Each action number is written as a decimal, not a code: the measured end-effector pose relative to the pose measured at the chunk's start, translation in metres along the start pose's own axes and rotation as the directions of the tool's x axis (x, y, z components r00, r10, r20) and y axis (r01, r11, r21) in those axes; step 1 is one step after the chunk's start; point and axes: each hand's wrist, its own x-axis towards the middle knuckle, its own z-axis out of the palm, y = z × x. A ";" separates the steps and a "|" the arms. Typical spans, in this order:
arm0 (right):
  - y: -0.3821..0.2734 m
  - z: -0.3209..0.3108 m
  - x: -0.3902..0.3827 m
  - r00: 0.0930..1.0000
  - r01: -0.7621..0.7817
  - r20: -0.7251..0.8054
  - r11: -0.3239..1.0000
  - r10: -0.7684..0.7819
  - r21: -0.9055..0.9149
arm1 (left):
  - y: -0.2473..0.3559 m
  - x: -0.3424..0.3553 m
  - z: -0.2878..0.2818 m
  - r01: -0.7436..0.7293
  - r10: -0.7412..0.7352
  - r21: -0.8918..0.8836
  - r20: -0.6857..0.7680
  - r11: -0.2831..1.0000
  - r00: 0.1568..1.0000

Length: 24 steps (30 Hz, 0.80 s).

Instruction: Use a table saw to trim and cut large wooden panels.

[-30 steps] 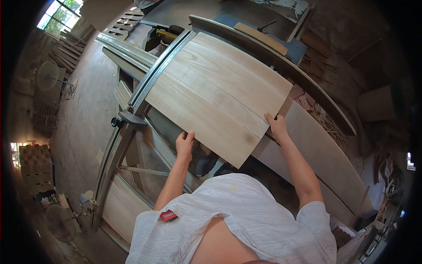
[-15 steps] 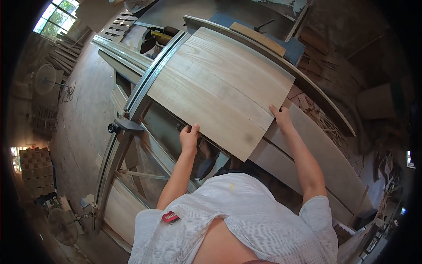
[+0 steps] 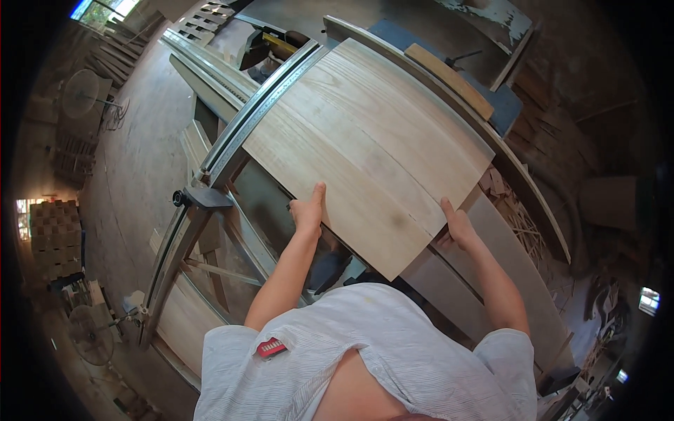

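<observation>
A wide, pale wooden panel (image 3: pixel 372 140) with visible grain and joint lines lies across the bed of a woodworking machine. Its left edge sits beside a metal rail (image 3: pixel 270 95), and its far edge runs alongside a long fence (image 3: pixel 449 112). My left hand (image 3: pixel 307 212) grips the panel's near edge, thumb on top and fingers mostly hidden beneath. At the right edge, close to the near corner, my right hand (image 3: pixel 460 228) holds the panel with the thumb on its face and the fingers underneath.
A wooden strip (image 3: pixel 449 81) and a blue board (image 3: pixel 502 112) are behind the fence. Wood offcuts (image 3: pixel 516 210) heap up at the right. A dark clamp-like stop (image 3: pixel 203 198) sticks out from the rail. Fans (image 3: pixel 81 95) and stacked wood blocks (image 3: pixel 53 235) stand at the left.
My view has shifted slightly. My right hand has slid along the panel's right edge toward the near corner. My left hand's thumb now points more upright; it still grips the near edge.
</observation>
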 end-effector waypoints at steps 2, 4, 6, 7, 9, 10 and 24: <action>-0.013 -0.004 0.007 0.999 0.002 0.039 1.000 -0.003 0.022 | 0.011 0.009 0.005 0.073 -0.074 -0.018 -0.038 0.997 0.997; -0.026 -0.007 0.015 0.998 -0.014 0.061 1.000 0.014 0.005 | 0.022 0.022 0.004 0.184 -0.151 -0.283 0.135 0.941 0.979; -0.041 -0.007 0.023 0.996 -0.010 0.092 1.000 0.009 0.011 | 0.038 0.031 0.003 0.190 -0.164 -0.302 0.112 0.934 0.980; -0.047 -0.008 0.027 0.993 -0.014 0.120 1.000 0.013 0.009 | 0.044 0.033 0.004 0.207 -0.186 -0.324 0.095 0.923 0.978; -0.063 -0.006 0.038 0.993 -0.013 0.116 1.000 0.013 0.000 | 0.057 0.047 0.002 0.209 -0.174 -0.377 0.125 0.902 0.977; -0.072 -0.003 0.045 0.994 -0.015 0.106 1.000 0.016 -0.009 | 0.067 0.055 0.001 0.215 -0.161 -0.429 0.160 0.878 0.974; -0.328 0.158 0.181 0.996 0.006 0.089 0.999 -0.003 -0.032 | 0.208 0.338 -0.073 0.184 -0.110 -0.532 0.167 0.826 0.980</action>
